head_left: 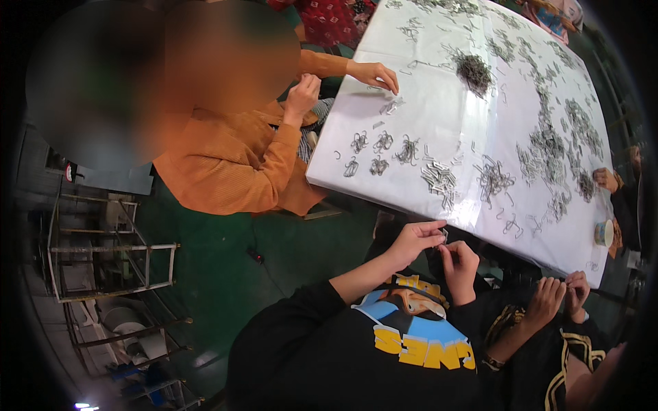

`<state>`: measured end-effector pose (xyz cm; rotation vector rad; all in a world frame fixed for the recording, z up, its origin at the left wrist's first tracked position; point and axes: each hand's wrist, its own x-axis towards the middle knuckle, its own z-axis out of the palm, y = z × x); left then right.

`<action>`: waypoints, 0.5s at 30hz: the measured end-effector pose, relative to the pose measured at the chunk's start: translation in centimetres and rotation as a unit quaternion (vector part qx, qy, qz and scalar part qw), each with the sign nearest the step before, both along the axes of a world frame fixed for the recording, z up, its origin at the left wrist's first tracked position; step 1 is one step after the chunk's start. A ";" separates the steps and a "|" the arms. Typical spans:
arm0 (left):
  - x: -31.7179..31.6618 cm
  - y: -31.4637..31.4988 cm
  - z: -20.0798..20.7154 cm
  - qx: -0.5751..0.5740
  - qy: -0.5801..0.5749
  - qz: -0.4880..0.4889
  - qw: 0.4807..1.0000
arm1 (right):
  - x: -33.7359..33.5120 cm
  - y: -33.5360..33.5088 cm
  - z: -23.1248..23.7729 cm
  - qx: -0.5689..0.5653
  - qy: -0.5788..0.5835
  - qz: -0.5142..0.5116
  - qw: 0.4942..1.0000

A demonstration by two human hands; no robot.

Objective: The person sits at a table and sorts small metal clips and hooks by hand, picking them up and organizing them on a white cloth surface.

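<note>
Just off the near edge of a white-covered table (439, 130), a worker in a black top (295, 349) holds two bare hands close together around a small metal piece (445, 235). The left hand (416, 243) pinches it between thumb and fingertips; the right hand (460, 266) curls just beside it, at five o'clock, though whether its fingers also grip the piece cannot be told. The piece sits between the hands, its finer shape too small to make out. From there, loose short metal pieces (439, 179) lie at twelve o'clock, a tangle of wire hooks (493, 179) at one and small wire clusters (378, 166) at eleven. A co-worker in orange (226, 164) works at ten o'clock; another co-worker's hands (546, 300) meet at four. The step in hand appears to be fine fingertip work on a single piece. The next move seems to call for a steady left pinch and a light, exact touch from the right.
</note>
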<state>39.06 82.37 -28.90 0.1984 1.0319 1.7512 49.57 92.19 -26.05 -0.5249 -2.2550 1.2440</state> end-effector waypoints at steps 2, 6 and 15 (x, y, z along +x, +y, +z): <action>0.1 -0.5 -0.9 -0.067 0.025 -0.034 0.997 | 0.1 -0.3 -0.4 -0.016 -0.004 0.011 1.000; 0.0 -1.4 -1.3 -0.102 0.035 -0.030 0.994 | 0.2 -0.5 -1.2 -0.023 0.006 0.016 1.000; -0.5 -0.9 0.6 -0.056 0.083 0.003 0.995 | -0.3 -0.3 -0.2 -0.017 0.028 0.002 0.999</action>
